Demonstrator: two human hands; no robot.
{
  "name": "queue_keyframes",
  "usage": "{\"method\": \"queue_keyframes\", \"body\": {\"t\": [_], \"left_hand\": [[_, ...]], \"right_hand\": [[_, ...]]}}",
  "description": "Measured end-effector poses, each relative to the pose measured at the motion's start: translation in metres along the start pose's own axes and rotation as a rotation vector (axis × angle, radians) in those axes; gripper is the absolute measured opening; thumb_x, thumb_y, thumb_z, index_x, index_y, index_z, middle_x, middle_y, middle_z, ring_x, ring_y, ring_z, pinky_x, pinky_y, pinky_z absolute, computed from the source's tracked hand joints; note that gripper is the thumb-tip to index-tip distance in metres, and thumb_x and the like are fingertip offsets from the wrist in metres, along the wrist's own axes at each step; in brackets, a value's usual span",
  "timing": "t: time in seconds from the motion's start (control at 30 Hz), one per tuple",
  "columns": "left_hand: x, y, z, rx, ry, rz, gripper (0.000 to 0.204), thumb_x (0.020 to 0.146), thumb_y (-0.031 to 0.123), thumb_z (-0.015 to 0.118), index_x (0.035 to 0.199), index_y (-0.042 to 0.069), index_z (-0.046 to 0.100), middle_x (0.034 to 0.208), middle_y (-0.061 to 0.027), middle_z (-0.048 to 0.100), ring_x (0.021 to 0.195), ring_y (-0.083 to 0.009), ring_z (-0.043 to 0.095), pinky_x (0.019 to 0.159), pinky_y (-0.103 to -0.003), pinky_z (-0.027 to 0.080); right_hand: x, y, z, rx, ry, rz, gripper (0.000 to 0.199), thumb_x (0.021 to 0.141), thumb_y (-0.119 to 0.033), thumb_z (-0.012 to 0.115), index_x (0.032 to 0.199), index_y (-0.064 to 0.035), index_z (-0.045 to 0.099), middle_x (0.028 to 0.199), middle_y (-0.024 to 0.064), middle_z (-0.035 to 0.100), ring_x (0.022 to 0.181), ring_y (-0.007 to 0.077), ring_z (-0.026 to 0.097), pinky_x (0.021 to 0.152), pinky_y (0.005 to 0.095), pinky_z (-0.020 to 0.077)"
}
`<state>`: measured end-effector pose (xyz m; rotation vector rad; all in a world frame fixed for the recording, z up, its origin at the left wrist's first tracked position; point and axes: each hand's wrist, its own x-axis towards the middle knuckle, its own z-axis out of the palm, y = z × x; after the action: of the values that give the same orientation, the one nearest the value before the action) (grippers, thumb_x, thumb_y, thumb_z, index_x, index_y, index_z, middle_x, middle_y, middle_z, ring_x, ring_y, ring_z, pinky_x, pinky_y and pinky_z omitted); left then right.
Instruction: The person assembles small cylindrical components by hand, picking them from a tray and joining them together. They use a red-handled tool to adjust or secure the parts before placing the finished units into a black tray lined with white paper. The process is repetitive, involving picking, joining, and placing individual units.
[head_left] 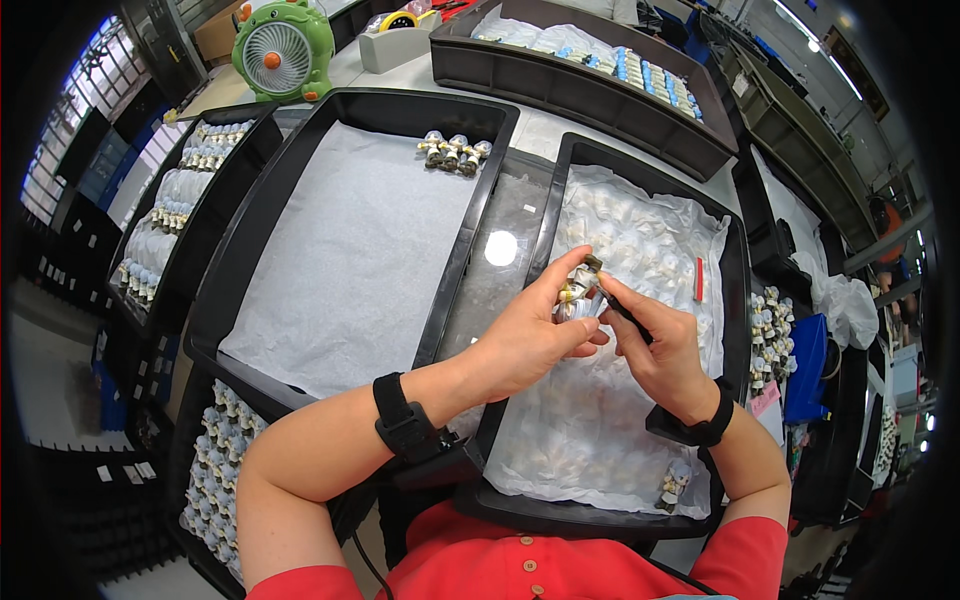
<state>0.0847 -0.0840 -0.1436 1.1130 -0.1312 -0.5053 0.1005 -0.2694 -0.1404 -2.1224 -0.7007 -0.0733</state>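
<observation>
My left hand (520, 345) is closed around a small figurine (574, 294), white with yellow and dark parts, its dark end pointing up and away from me. In my right hand (662, 352) is a slim tool with a black handle (630, 320), pinched between thumb and fingers. The tool's front end meets the figurine's dark end; its tip is too small to make out. Both hands are above the right black tray (563, 185), where thin white paper (560, 430) covers rows of figurines. One loose figurine (674, 487) lies on that paper at the near right corner.
Left of it, a paper-lined black tray (330, 95) holds several figurines (453, 152) at its far right corner. A red strip-shaped object (699, 279) lies on the right tray's paper. Behind are a green fan (283, 50) and a brown crate (570, 75). More figurines (222, 470) fill trays at left.
</observation>
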Motion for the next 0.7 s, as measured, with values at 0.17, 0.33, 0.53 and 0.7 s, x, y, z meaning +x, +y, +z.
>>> {"method": "queue_keyframes", "body": {"t": [0.17,0.33,0.53,0.7], "left_hand": [[0.0004,-0.0006,-0.0008,-0.004,-0.005,-0.001,0.067,0.088,0.004,0.052,0.143,0.011,0.014,0.117,-0.0095,0.044,0.098,-0.0197,0.059,0.081,-0.028,0.052],[0.0004,-0.0008,-0.0005,-0.004,-0.005,0.007,0.067,0.088,0.004,0.052,0.143,0.011,0.015,0.118,-0.0092,0.043,0.098,-0.0200,0.059,0.081,-0.028,0.052],[-0.0004,0.0001,0.0023,0.032,-0.006,0.004,0.068,0.088,0.004,0.052,0.143,0.010,0.011,0.117,-0.0098,0.044,0.095,-0.0192,0.059,0.082,-0.028,0.052],[0.0003,0.0019,0.0044,0.371,-0.079,-0.001,0.061,0.089,0.007,0.052,0.137,0.005,0.016,0.112,-0.0129,0.047,0.093,-0.0179,0.060,0.081,-0.027,0.051]], "right_hand": [[-0.0004,-0.0003,-0.0001,0.023,-0.002,0.019,0.041,0.080,0.004,0.058,0.119,-0.0052,0.056,0.083,0.0133,0.065,0.058,0.0143,0.061,0.053,0.0263,0.0480],[0.0005,-0.0019,0.0002,0.032,0.014,0.017,0.039,0.081,0.004,0.057,0.118,-0.0049,0.057,0.080,0.0122,0.065,0.056,0.0127,0.060,0.053,0.0256,0.0476],[0.0038,-0.0020,-0.0072,0.217,0.073,0.256,0.034,0.082,-0.005,0.062,0.116,-0.0045,0.056,0.071,0.0024,0.061,0.055,0.0041,0.051,0.048,0.0196,0.0388],[0.0080,0.0027,-0.0046,0.233,0.028,0.162,0.024,0.086,-0.013,0.060,0.107,-0.0016,0.058,0.066,-0.0015,0.056,0.056,0.0019,0.047,0.049,0.0185,0.0356]]}}
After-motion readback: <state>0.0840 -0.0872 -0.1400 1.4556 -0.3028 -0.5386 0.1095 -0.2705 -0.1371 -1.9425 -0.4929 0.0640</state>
